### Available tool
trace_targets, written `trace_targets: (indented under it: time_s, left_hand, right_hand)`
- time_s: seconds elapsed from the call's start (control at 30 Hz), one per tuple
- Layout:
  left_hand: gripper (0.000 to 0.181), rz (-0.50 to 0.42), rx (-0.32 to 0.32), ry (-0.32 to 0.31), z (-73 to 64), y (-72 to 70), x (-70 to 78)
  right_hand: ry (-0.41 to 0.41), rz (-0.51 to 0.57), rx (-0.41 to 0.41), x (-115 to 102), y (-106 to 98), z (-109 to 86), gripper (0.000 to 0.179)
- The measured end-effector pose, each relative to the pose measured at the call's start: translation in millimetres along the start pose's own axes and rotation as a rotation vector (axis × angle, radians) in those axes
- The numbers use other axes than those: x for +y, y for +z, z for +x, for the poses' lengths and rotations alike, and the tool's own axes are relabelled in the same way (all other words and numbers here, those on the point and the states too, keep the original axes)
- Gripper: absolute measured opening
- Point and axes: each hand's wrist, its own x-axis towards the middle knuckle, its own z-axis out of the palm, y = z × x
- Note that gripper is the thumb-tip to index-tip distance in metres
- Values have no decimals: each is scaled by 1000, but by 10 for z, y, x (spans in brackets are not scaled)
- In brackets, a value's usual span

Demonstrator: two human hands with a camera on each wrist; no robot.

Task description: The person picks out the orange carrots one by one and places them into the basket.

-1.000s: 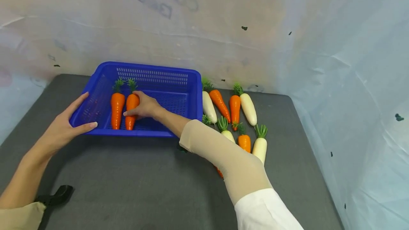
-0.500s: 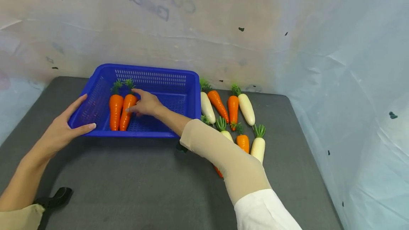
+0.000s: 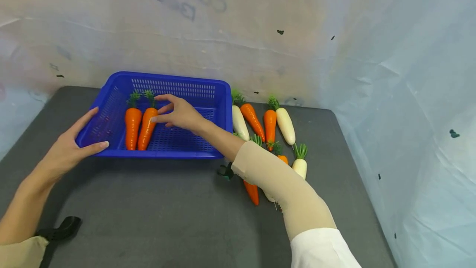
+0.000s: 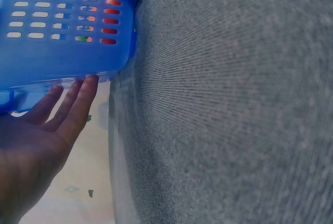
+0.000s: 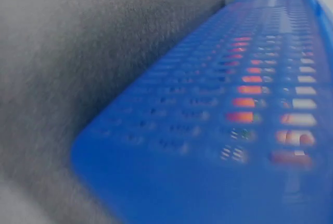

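In the head view a blue plastic basket (image 3: 193,80) holds two orange carrots side by side, the left carrot (image 3: 133,128) straight and the right carrot (image 3: 147,128) slanting. My left hand (image 3: 68,149) holds the basket's near left corner, thumb over the front rim and fingers along the left side. In the left wrist view its fingers (image 4: 78,107) lie against the basket's outside. Over the basket, my right hand (image 3: 181,113) has its fingers spread, the thumb tip overlapping the right carrot's upper end. The right wrist view shows mainly the basket wall (image 5: 208,182), blurred.
Right of the basket, several white radishes (image 3: 285,126) and carrots (image 3: 270,125) lie on the dark grey table (image 3: 160,218), partly hidden by my right sleeve (image 3: 279,181). Behind stands a pale plastic-sheet wall (image 3: 238,32).
The right carrot's lower end has swung left toward the other carrot. My right hand has loosened from it and drawn up and right. My left hand stays at the corner.
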Motion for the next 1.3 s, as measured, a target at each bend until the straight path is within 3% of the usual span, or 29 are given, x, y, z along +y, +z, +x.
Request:
trace_targets:
  time_s: [0.3, 0.57, 0.77, 1.07, 1.3]
  left_hand:
    - [93, 2, -1, -4, -13, -15, 7]
    - [93, 11, 6, -5, 50, 27, 8]
    - [94, 17, 32, -9, 31, 68, -19]
    - [93, -2, 36, -8, 17, 78, -29]
    - [93, -15, 42, -4, 21, 83, -31]
  right_hand:
    - [-64, -88, 5, -145, -249, -324, 56]
    - [-89, -70, 17, -206, -488, -675, 52]
    - [-87, -70, 30, -181, -621, -886, 50]
    - [-121, -28, 100, -72, -818, -1481, 51]
    - [-81, -12, 152, 124, -934, -1837, 51]
